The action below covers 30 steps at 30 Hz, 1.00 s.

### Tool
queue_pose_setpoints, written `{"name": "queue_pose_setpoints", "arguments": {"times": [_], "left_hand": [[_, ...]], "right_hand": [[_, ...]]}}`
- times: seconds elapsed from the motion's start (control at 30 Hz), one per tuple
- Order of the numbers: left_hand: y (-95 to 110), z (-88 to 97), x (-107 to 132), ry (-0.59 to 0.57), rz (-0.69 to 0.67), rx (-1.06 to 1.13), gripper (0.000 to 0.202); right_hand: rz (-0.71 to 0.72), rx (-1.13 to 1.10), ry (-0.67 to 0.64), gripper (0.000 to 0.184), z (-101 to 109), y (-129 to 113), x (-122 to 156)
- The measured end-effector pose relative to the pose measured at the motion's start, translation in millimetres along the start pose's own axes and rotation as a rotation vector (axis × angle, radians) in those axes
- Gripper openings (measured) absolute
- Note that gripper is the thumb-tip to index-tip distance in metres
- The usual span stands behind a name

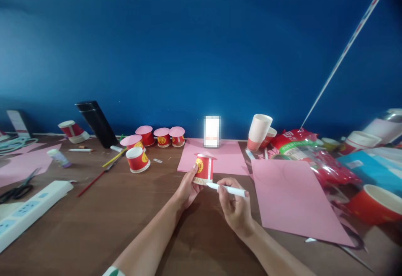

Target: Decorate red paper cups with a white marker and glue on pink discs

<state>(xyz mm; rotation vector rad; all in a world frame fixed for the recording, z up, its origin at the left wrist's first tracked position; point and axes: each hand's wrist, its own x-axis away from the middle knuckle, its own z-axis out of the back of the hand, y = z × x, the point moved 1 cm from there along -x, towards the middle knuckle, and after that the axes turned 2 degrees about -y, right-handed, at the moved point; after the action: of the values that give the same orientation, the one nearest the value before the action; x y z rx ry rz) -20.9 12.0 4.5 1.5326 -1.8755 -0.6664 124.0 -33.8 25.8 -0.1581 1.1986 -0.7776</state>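
Note:
My left hand (188, 190) is closed around a red paper cup (205, 169) with a yellow emblem, a white stripe and a zigzag band near its lower rim. A pink paper disc shows at the cup's top. In my right hand (235, 207) is a white marker (230, 189), gripped like a pen. Its tip points left at the cup's lower rim; whether it touches, I cannot tell. Behind the cup lies a stack of pink paper (232, 165), and a bright blurred upright rectangle (212, 131) stands at its back edge.
Several red cups with pink discs (161, 138) and an uncovered cup (138, 161) stand left. Further left are a black bottle (97, 125), scissors (17, 191) and a power strip (34, 213). Right are pink sheets (292, 200), stacked white cups (259, 131) and a red package (298, 144).

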Motion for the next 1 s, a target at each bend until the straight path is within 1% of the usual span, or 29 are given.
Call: {"name": "queue_pose_setpoints", "arguments": {"times": [0.13,0.53,0.7,0.8,1.0], "left_hand": [[-1.2,1.1,-0.8,-0.008,-0.016,0.010,0.029],[-2.0,2.9,-0.6,-0.004,-0.019,0.022,0.024],[-3.2,3.7,-2.2,-0.022,-0.019,0.021,0.026],[-3.2,4.4,-3.1,-0.017,-0.024,0.016,0.028],[-3.5,3.9,-3.3,-0.003,-0.021,0.009,0.029]], "right_hand": [[0.032,0.014,0.032,0.006,-1.1,1.7,1.7],[0.029,0.048,0.020,0.009,0.7,-1.7,-1.4],[0.044,0.044,0.022,0.005,0.3,-0.8,-1.2],[0.031,0.019,0.016,0.004,0.3,-0.7,-1.6],[-0.009,-0.023,-0.022,0.011,1.5,-3.3,-5.1]]}}
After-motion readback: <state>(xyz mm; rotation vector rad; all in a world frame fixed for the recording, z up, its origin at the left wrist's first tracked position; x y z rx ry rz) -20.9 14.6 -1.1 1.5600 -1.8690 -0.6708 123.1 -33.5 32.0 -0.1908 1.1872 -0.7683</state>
